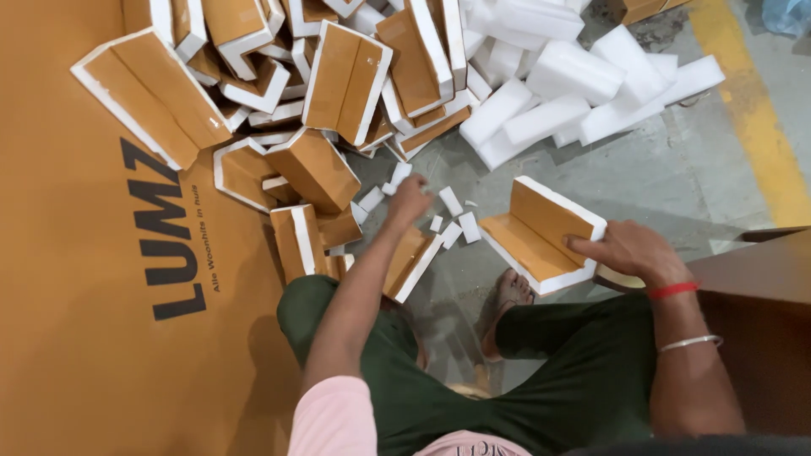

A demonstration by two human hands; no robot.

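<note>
My right hand (627,250) grips the right end of an L-shaped corner piece (534,228), brown cardboard edged in white foam, held just above the grey floor. My left hand (409,201) reaches forward, fingers curled, over small white foam bits (450,201) and beside another corner piece (411,262) that lies on the floor. I cannot tell whether the left hand holds a foam bit. My legs in dark green trousers and a bare foot (505,297) fill the lower middle.
A heap of cardboard-and-foam corner pieces (346,80) lies ahead. White foam blocks (574,72) are piled at the upper right. A large brown cardboard sheet (76,295) covers the left. A yellow floor stripe (760,110) runs at right, and a brown surface (760,287) sits by my right arm.
</note>
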